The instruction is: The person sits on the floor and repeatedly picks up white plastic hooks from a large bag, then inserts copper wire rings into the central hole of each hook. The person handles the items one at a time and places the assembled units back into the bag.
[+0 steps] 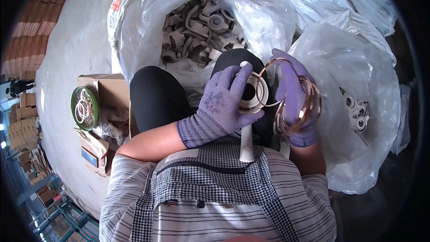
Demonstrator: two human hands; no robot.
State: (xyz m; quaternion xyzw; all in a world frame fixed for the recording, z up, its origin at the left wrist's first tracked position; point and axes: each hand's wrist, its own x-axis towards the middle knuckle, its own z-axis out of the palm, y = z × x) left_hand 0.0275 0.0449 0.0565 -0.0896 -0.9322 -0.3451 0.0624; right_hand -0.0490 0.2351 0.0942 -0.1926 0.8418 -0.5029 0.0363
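Pale plastic fitting [251,107], likely light and stiff, best held by its rim, sits between the left hand's [220,95] curled fingers. Beside them, the right hand's [292,90] loosely bent fingers hold a copper ring [259,79].

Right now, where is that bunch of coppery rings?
Right of centre in the head view, the bunch of coppery rings loops around the right hand, just right of the pale plastic part in the left hand.

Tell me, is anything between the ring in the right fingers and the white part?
Nothing visible: the ring overlaps the white part in this view. Whether they touch, I cannot tell.
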